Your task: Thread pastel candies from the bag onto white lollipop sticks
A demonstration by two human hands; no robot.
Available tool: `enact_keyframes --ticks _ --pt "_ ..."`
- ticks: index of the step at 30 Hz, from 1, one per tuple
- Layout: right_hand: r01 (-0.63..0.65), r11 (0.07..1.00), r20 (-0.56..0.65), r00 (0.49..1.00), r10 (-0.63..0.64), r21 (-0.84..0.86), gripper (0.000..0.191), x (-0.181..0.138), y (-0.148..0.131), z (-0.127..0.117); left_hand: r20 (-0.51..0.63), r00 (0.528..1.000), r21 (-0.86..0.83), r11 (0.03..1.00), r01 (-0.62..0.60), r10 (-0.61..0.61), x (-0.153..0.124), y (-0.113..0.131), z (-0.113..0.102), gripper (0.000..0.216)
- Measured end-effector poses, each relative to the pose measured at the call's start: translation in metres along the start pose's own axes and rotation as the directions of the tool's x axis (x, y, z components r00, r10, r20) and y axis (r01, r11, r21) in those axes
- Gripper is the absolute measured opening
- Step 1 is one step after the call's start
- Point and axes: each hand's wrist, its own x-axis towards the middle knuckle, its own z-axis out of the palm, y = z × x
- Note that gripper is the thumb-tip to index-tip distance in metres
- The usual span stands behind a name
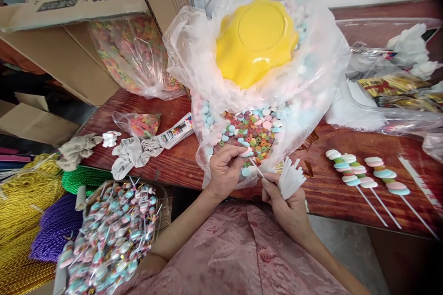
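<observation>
My left hand (224, 168) pinches a pale candy disc (246, 152) at the mouth of a clear plastic bag (311, 78) full of pastel discs and small coloured rings (254, 136). My right hand (284, 200) grips a bundle of white sticks (290, 177) and points one thin stick (256, 167) up toward the disc. An upturned yellow bowl (254, 39) lies on top of the bag. Both hands are at the front edge of the wooden table (180, 161).
Three finished candy skewers (360, 177) lie on the table to the right. A basket of wrapped skewers (110, 235) sits low at left beside coloured cord coils (24, 221). A cardboard box (79, 32) with ring candy, rags (133, 154), and wrapper bags (391, 87) surround the bag.
</observation>
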Motion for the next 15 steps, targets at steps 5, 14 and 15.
enact_keyframes --ticks 5,14,15 --pt "-0.028 0.999 -0.033 0.999 0.029 0.034 0.024 0.006 -0.012 0.009 0.097 0.990 0.016 0.995 -0.101 0.099 -0.013 0.001 0.010 0.018" --pt "-0.117 0.993 -0.183 0.977 0.111 -0.021 0.026 0.030 -0.004 -0.040 0.183 0.983 0.303 0.949 -0.086 0.030 -0.002 -0.011 -0.022 0.012" --pt "-0.119 0.991 -0.153 0.982 0.108 -0.062 0.028 0.029 -0.001 -0.044 0.284 0.958 0.414 0.896 -0.158 0.038 -0.005 -0.013 -0.024 0.013"
